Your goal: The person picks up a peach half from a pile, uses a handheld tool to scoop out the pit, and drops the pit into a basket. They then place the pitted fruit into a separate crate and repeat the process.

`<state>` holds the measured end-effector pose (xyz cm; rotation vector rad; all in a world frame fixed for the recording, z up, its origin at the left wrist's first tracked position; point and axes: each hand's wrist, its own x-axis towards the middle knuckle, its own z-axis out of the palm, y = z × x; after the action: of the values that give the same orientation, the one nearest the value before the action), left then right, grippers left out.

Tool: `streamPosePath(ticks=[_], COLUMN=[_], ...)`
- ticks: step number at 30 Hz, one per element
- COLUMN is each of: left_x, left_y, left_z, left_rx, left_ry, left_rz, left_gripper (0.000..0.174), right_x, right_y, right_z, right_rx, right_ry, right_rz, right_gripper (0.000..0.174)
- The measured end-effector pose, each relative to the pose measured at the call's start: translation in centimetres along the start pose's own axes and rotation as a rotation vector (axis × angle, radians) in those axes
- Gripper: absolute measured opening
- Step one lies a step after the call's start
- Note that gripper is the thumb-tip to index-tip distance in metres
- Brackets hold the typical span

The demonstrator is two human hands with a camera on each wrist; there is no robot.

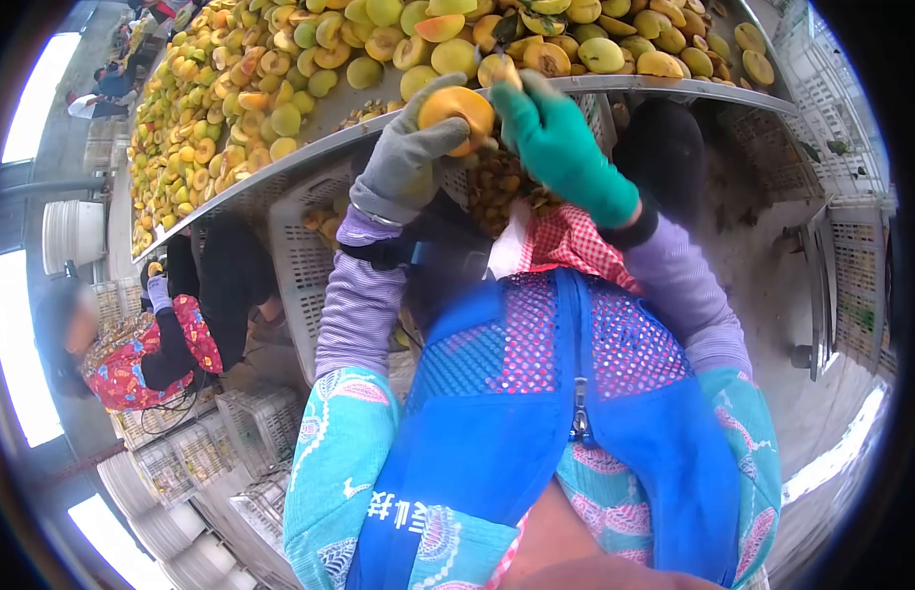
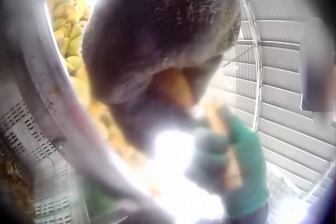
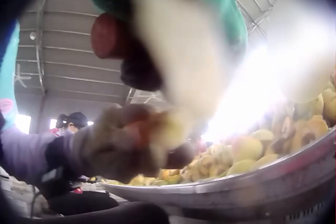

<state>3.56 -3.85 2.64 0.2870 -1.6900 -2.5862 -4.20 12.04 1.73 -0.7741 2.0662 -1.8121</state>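
Observation:
My left hand [image 1: 403, 162], in a grey glove, grips a yellow peach half [image 1: 457, 116] between thumb and fingers, just inside the table's near edge. Close to its right is my right hand [image 1: 565, 147] in a green glove. Its fingers curl round a slim tool with a tan handle [image 2: 231, 166], seen in the left wrist view; I cannot tell what its working end is. In the right wrist view, a reddish-brown rounded end [image 3: 106, 36] sticks out of the green glove, and the grey glove with the fruit is blurred.
A metal-rimmed table [image 1: 674, 86] holds heaped whole and cut peaches [image 1: 236, 108]. Below its edge stand a white crate [image 1: 300, 275] and a heap of fruit pieces [image 1: 501, 187]. Another person [image 1: 152, 344] sits at the left, near stacked crates [image 1: 182, 457]. More crates [image 1: 855, 265] line the right.

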Motion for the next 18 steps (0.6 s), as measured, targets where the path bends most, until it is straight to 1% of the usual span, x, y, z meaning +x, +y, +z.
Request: streamPosePath(ticks=[2,3,4,5,7,10,13,15,17,18], left_x=[1.0,1.4,0.9,1.1,1.4,1.7,1.3,1.2,1.5,1.9], left_y=[-0.9,-1.1,-0.1,-0.3,-0.6,-1.4,-0.7,-0.6,-1.0,-1.4], left_z=[-0.9,-1.1,0.0,0.1,0.1,-0.7,0.4,1.6,1.9,1.6], left_rx=[-0.212,-0.316,-0.371,-0.362,-0.342,0.844,1.236,0.433,0.007,-0.023], left_ry=[0.084,0.123,0.055,0.058,0.069,0.159,0.236,0.215,0.207,0.22], left_rz=[0.027,0.042,0.01,0.011,0.015,0.545,0.846,0.572,0.398,0.376], left_gripper=[0.033,0.032,0.028,0.03,0.034,0.033,0.036,0.032,0.03,0.031], right_x=[-2.2,-2.8,-3.1,-3.2,-3.3,-3.2,-2.9,-2.9,-2.7,-2.4], right_y=[0.5,0.9,1.3,1.6,1.5,1.5,1.3,1.1,1.0,1.2], right_z=[0.9,1.4,1.8,2.0,2.2,2.5,2.6,2.7,2.9,3.0], right_rx=[-0.13,-0.188,-0.244,-0.298,-0.297,-0.277,-0.248,-0.228,-0.212,-0.156], right_ry=[0.011,0.018,-0.002,-0.019,-0.011,0.041,0.064,0.073,0.096,0.077], right_rz=[-0.141,-0.16,-0.124,-0.088,-0.118,-0.149,-0.167,-0.183,-0.205,-0.188], right_gripper=[0.034,0.033,0.033,0.032,0.032,0.032,0.031,0.031,0.029,0.029])
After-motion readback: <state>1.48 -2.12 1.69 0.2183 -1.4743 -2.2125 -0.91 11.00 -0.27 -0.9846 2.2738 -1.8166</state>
